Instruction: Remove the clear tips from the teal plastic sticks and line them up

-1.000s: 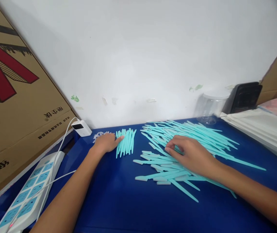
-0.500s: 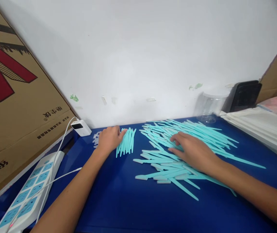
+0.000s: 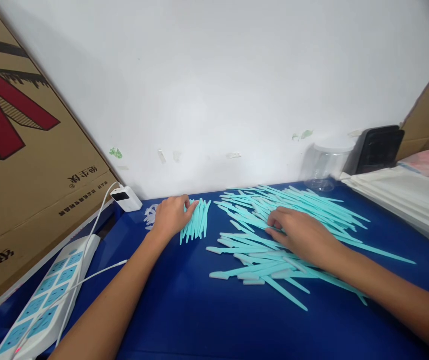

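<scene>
My left hand (image 3: 171, 215) rests at the left edge of a small, neatly lined-up bunch of teal eyebrow razors (image 3: 199, 222). Its thumb lies over their upper ends, apart from the bent index finger; the other fingertips are hidden. My right hand (image 3: 300, 232) is low over a large loose pile of the same razors (image 3: 252, 252), which have pale covers over their blades. Thumb and fingers there are drawn together on a razor (image 3: 383, 252), mostly covered by the hand, its thin end sticking out to the right.
Small clear pieces (image 3: 150, 217) lie left of my left hand. A white device with a cable (image 3: 127, 199) and a power strip (image 3: 49, 295) are farther left. At the back right stand a clear jar (image 3: 325, 165) and a black object (image 3: 379, 150), beside white stacked sheets (image 3: 402, 195).
My right hand has shifted slightly right and its fingers have drawn closer together. The razor end beyond it has slid right. My left hand has barely moved.
</scene>
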{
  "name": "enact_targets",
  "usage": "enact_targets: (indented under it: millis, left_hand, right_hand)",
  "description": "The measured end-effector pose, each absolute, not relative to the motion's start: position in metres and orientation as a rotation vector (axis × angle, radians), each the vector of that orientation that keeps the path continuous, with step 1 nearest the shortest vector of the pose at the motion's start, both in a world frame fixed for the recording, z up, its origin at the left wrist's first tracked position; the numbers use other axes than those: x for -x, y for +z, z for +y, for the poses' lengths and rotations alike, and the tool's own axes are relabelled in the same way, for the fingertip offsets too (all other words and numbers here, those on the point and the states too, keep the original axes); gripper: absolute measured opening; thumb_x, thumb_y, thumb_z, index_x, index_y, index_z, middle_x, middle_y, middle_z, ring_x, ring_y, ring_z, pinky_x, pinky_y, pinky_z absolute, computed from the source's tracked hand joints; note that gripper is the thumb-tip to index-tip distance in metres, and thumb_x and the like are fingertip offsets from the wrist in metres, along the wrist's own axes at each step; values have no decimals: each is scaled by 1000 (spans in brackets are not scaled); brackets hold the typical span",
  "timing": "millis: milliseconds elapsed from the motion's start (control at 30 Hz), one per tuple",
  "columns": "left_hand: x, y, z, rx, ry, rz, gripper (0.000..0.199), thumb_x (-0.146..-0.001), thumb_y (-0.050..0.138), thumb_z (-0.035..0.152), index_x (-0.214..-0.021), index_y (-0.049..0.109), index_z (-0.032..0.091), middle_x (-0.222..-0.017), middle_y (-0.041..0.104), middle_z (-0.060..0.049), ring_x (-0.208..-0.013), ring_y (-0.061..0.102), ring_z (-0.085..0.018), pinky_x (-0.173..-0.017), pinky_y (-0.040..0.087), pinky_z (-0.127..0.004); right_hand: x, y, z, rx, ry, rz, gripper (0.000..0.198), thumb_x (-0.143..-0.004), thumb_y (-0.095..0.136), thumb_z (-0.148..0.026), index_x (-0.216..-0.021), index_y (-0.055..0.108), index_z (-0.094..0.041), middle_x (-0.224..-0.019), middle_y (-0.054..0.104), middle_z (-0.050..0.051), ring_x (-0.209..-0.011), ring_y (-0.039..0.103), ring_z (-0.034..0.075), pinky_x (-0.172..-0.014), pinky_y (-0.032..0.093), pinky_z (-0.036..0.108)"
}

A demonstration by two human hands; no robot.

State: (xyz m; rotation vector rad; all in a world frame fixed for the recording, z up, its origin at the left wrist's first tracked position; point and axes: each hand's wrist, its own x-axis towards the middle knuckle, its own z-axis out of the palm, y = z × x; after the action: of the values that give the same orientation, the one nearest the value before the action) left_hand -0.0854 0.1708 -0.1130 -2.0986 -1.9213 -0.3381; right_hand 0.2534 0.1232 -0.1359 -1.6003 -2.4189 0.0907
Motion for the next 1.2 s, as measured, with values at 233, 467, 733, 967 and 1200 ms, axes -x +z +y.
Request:
enact_targets:
  millis: [233, 467, 733, 967, 1200]
  left_hand:
    - [84, -112, 171, 2170, -463, -1854, 48, -100, 45, 62, -81, 65, 23, -68, 66, -5, -66, 63, -24, -58, 28, -31]
    - [62, -108, 155, 2611, -800, -1673, 43, -101, 49, 59, -93, 68, 21, -69, 62, 1, -63, 57, -16, -62, 36, -28]
    - [34, -113, 136, 2950, -980, -1504, 40, -106, 46, 45, -80, 59, 19, -65, 49, 4, -61, 41, -11, -61, 34, -26]
    - [45, -112, 146, 2782, -1136, -1685, 41, -104, 49, 48, -77, 59, 19, -61, 55, 4, -55, 44, -11, -58, 34, -25]
    - [38, -113, 142, 2915, -1244, -1787, 44, -103, 52, 50, -74, 61, 18, -66, 67, 0, -53, 55, -11, -57, 42, -23]
  right_hand:
    - [-258, -135, 122, 1571, 324, -2387, 21, -102, 57, -34, -85, 62, -22, -86, 68, 6, -72, 61, 22, -58, 40, 32]
    - [-256, -134, 122, 1450, 363, -2275, 27, -106, 48, -38, -84, 54, -24, -88, 65, 6, -81, 59, 24, -67, 42, 34]
    - [-247, -130, 114, 1404, 532, -2292, 24, -108, 43, -39, -92, 52, -24, -85, 66, 2, -73, 58, 21, -63, 39, 31]
    - [-253, -135, 122, 1392, 480, -2087, 23, -106, 42, -40, -110, 57, -23, -84, 71, 4, -71, 63, 22, -60, 42, 31]
    - [-251, -123, 123, 1309, 613, -1815, 32, -101, 56, -49, -110, 71, -22, -89, 77, 6, -84, 69, 24, -76, 51, 36]
